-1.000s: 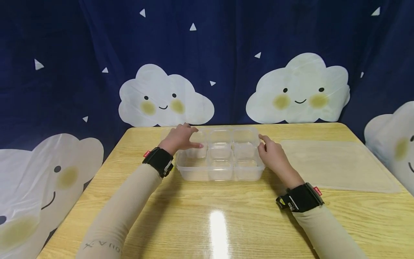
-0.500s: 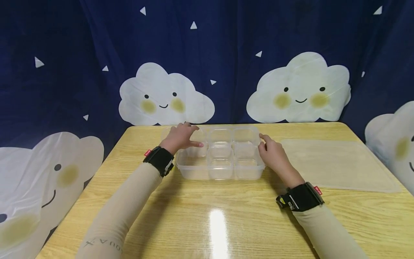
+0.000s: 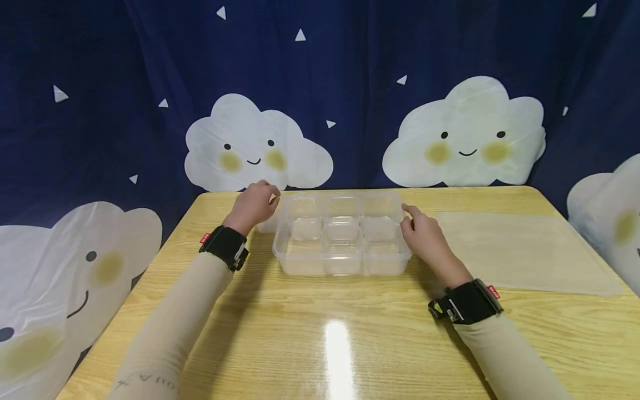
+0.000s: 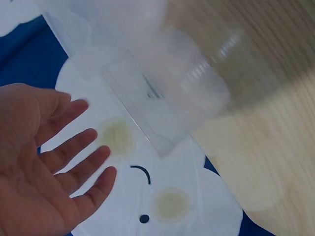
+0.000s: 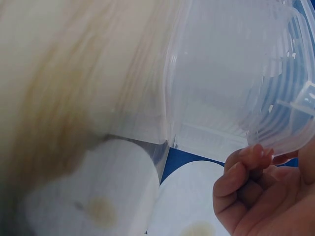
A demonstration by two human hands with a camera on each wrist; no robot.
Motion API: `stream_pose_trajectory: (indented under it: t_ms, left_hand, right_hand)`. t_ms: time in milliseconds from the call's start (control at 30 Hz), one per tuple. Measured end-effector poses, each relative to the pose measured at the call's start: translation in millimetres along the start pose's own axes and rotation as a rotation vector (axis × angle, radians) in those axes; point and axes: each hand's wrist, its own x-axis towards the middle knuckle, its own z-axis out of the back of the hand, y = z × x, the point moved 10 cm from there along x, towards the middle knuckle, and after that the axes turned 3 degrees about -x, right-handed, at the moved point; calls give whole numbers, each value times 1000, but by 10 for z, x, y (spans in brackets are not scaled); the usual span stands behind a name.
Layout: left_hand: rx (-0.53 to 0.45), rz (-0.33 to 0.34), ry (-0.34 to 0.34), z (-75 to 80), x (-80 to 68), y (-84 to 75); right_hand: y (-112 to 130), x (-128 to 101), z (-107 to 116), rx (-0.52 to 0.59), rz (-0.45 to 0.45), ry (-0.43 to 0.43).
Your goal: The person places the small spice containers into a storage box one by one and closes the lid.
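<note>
A clear plastic box (image 3: 302, 266) stands in the middle of the table, with several small clear cups (image 3: 342, 239) inside it. My left hand (image 3: 253, 205) is off the box's left side, over another clear piece of plastic (image 3: 267, 224) partly hidden behind it. In the left wrist view, the fingers of this hand (image 4: 59, 162) are spread loosely and hold nothing, beside a translucent container (image 4: 142, 108). At the opposite end, my right hand (image 3: 425, 239) grips the box's right rim. Its curled fingers (image 5: 236, 182) meet the rim corner in the right wrist view; its thumb is mostly out of sight.
A flat translucent sheet (image 3: 520, 253) lies on the wooden table (image 3: 280, 333) to the right. Behind the table's far edge hangs a dark blue curtain (image 3: 350, 66) with smiling clouds.
My left hand has moved left, from above the box's left cups to outside its left wall. The right hand stays at the right rim.
</note>
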Motion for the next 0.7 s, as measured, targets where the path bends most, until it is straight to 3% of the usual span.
stream_pose_trajectory:
  t_ms: [300, 467, 700]
  left_hand:
    - [-87, 37, 151, -189, -203, 227]
    - [-144, 59, 175, -223, -252, 289]
    - [-147, 71, 207, -263, -287, 350]
  right_hand:
    - [8, -12, -6, 3, 8, 4]
    - [14, -8, 13, 0, 6, 6]
    - [26, -14, 22, -5, 1, 4]
